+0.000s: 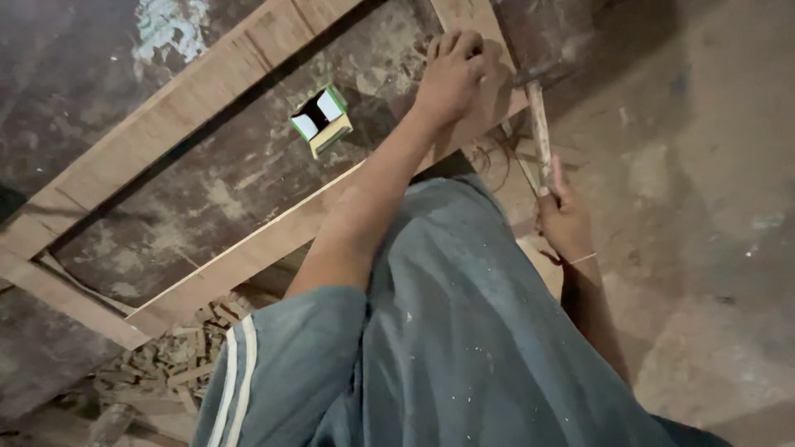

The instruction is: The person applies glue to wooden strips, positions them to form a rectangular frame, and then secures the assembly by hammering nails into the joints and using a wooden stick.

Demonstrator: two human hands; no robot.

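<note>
Hands are seen from above, over a grey-blue shirt (pixel 464 331) with white stripes on the sleeve. The left hand (pixel 451 74) is stretched forward and pressed down on the corner of a wooden frame (pixel 190 95), its fingers curled tight against the board; whether anything small is pinched under the fingertips cannot be told. The right hand (pixel 563 217) is held lower and to the right of the left, closed around the lower end of a hammer handle (pixel 539 132), with one finger laid straight along the wood. The handle is pointed away from the right hand towards the frame corner, and the dark hammer head (pixel 534 76) is seen just to the right of the left hand, close to it but apart. A thin band is worn on the right wrist.

A small green and white box (pixel 321 121) is set open on the floor inside the frame, to the left of the left hand and well apart from it. Wood scraps (pixel 178 364) are heaped below the frame's near rail, beside the left elbow. A dusty concrete floor (pixel 712 207) is spread under everything, and bare patches of it are shown to the right of the right hand
</note>
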